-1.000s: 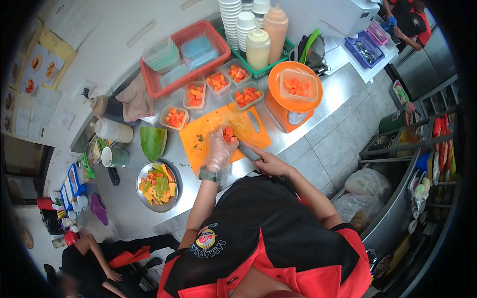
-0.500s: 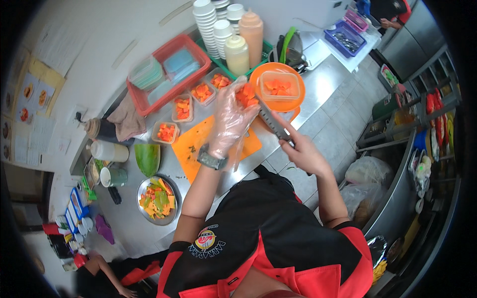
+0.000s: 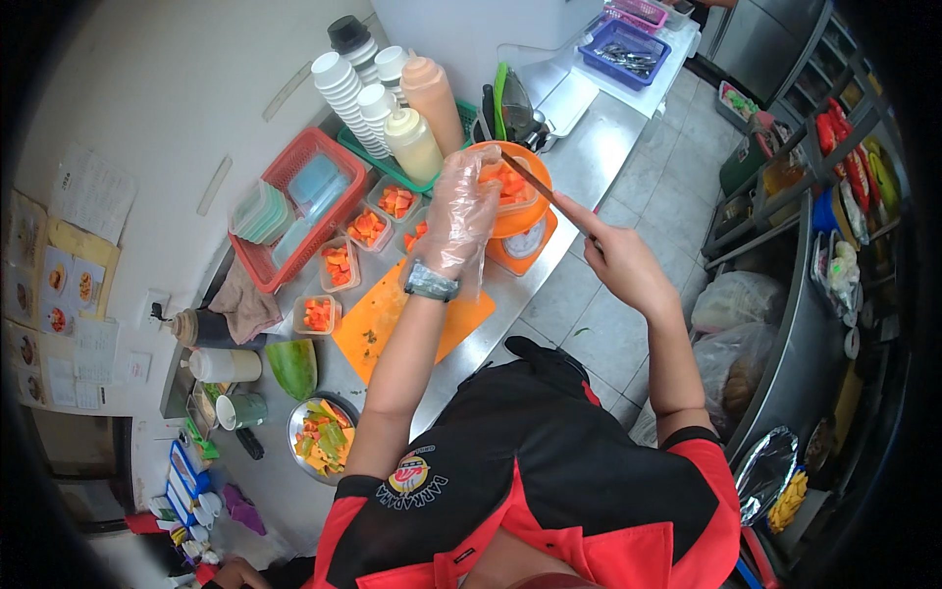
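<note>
My left hand (image 3: 463,213), in a clear plastic glove, is cupped against the left side of a clear tub (image 3: 536,188) of orange-red fruit cubes (image 3: 506,181). Its fingers look loosely apart at the tub's edge, though the palm is hidden. The tub sits in an orange bowl (image 3: 525,226) on an orange kitchen scale (image 3: 538,253). In my bare right hand (image 3: 628,263) is a knife (image 3: 535,181), gripped by the handle, its blade angled over the tub with the tip near my left fingers. An orange cutting board (image 3: 392,329) lies below my left wrist.
Several small tubs of cut fruit (image 3: 337,265) line the board's far side. A red basket (image 3: 265,260) of lids, squeeze bottles (image 3: 432,98) and stacked cups (image 3: 343,88) stand behind. A green-skinned fruit piece (image 3: 292,367) and a plate of peels (image 3: 322,439) are left; shelving (image 3: 775,324) is right.
My left hand has moved from above the board to the tub, and the fruit it held is no longer visible in it. My right hand has brought the knife over the tub. The view has shifted.
</note>
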`<state>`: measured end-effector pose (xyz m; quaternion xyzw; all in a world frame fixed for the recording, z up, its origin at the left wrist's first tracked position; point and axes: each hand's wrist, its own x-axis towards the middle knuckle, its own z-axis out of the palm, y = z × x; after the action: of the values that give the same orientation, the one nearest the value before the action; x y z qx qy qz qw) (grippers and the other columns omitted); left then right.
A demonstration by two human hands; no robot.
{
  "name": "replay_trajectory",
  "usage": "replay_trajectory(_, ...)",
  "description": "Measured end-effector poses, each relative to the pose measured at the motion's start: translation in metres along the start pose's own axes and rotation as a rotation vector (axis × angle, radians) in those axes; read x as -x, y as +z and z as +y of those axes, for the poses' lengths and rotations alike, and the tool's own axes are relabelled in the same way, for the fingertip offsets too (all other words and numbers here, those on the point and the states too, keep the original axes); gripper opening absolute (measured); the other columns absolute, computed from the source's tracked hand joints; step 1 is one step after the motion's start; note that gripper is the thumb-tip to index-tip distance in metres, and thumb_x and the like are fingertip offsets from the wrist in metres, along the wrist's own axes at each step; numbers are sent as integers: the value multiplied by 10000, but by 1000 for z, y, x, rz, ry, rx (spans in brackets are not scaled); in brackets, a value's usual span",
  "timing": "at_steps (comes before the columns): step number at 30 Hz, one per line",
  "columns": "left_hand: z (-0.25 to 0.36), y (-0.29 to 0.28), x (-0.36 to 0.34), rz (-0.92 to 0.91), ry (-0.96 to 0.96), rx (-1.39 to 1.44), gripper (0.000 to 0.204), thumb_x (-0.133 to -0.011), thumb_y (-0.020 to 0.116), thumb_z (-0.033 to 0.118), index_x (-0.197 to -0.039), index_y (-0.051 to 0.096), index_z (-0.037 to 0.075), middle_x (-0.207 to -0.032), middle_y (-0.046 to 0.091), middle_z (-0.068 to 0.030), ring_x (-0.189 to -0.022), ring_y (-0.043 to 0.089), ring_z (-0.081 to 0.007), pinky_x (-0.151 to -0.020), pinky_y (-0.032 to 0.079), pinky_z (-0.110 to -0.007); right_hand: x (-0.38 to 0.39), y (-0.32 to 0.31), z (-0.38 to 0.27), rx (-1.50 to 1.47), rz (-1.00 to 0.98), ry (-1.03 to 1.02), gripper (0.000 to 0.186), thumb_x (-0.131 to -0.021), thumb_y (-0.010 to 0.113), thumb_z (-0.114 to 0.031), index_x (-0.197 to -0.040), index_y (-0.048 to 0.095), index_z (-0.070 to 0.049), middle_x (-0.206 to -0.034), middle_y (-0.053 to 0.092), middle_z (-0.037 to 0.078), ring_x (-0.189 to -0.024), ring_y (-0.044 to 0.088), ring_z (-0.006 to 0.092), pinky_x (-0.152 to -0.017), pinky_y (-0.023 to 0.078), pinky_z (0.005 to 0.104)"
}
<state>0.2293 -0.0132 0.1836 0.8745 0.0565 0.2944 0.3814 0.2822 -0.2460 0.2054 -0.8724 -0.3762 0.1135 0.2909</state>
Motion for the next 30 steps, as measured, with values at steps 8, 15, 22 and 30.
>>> replay_trajectory(8, -26, -44, 38, 211, -303, 391, 192, -870, 646, 13, -1061, 639, -8, -1063, 654, -75, -950, 617, -150, -862, 507, -290, 32, -9, 14, -376, -9, -32, 685, -857, 505, -19, -1468, 358, -292, -1110, 643, 174, -810, 664, 298, -776, 507, 374)
replay_trajectory(15, -64, -87, 121, 408, -605, 458, 193, -871, 649, -1, -1063, 642, 14, -1119, 634, -60, -953, 591, -129, -852, 488, -274, 60, 36, 36, -412, -384, -114, 722, -831, 518, -42, -1477, 333, -306, -1206, 621, 150, -887, 655, 324, -833, 499, 396)
replay_trajectory(22, -71, -82, 150, 403, -659, 421, 171, -871, 658, 15, -1042, 652, -2, -1012, 645, -51, -827, 569, -97, -737, 486, -242, 58, 95, 24, -298, -570, -41, 741, -811, 479, -54, -1460, 335, -383, -869, 647, 218, -801, 650, 364, -746, 514, 465)
replay_trajectory(30, -58, -87, 111, 185, -618, 414, 284, -929, 637, 256, -956, 648, -26, -855, 615, -47, -767, 553, -116, -678, 442, -240, 52, 126, 13, -256, -524, -98, 716, -832, 487, -64, -1450, 357, -401, -920, 664, 196, -817, 675, 346, -723, 541, 463)
